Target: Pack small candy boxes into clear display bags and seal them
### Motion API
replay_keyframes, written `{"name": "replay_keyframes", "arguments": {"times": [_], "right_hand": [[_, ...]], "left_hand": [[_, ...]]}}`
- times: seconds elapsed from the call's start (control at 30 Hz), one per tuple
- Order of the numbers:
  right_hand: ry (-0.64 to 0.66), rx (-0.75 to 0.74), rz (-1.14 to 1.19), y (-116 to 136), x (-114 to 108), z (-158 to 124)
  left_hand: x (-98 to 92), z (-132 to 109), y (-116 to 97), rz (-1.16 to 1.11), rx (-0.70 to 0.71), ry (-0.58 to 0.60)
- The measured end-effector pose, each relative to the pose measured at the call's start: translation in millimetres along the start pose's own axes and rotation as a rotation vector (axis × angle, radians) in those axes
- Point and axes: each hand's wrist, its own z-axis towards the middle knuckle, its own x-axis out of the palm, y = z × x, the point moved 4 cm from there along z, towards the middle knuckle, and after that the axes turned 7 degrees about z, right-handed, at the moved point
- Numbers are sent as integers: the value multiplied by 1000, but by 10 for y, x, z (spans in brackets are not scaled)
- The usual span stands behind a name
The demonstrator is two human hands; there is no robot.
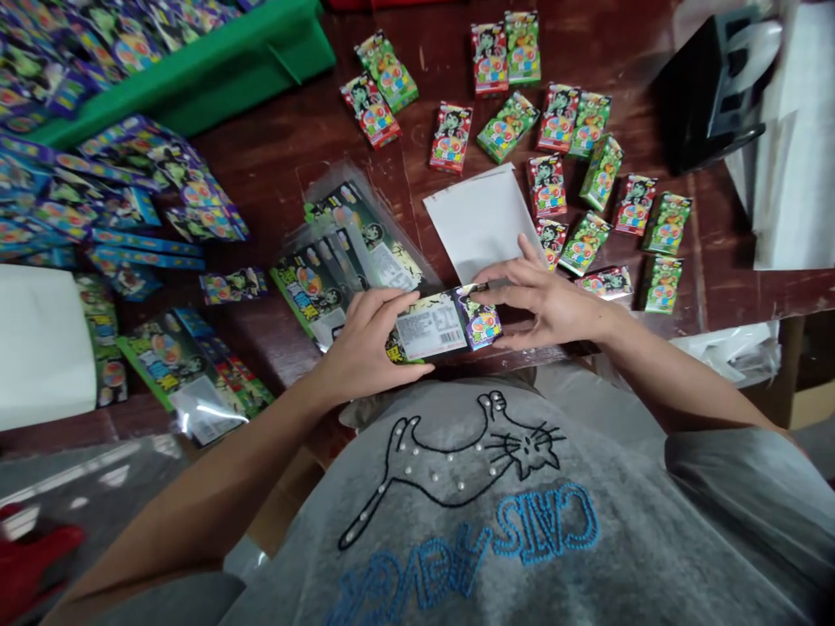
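My left hand is closed round the left end of a printed packet with a white barcode label, held at the near edge of the dark red table. My right hand pinches a small purple box at the packet's right end, fingers curled over it. Clear plastic sleeves with printed cards lie just behind my left hand. A white bag lies flat behind my right hand.
Several small red and green boxes are spread over the table's right half. A heap of blue and purple flat cartons and a green bin sit on the left. A white block lies at the left edge, a black device at the far right.
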Motion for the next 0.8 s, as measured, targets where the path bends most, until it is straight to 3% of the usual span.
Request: {"name": "replay_keyframes", "arguments": {"times": [0.3,0.53,0.6,0.7,0.73,0.8], "right_hand": [[52,44,-212,146,226,-122],[-86,212,-75,190,513,-362],[-253,364,-169,189,359,-585],[-498,705,-409,123,-118,-1169],[-488,785,-457,78,-276,-1387],[-350,837,-463,-50,-523,-1772]], "left_hand": [[156,76,-232,134,50,-75],[397,147,-305,137,99,-27],[433,153,-318,167,75,-15],[383,173,-370,244,46,9],[332,204,-415,263,53,13],[201,349,-585,286,130,-2]]}}
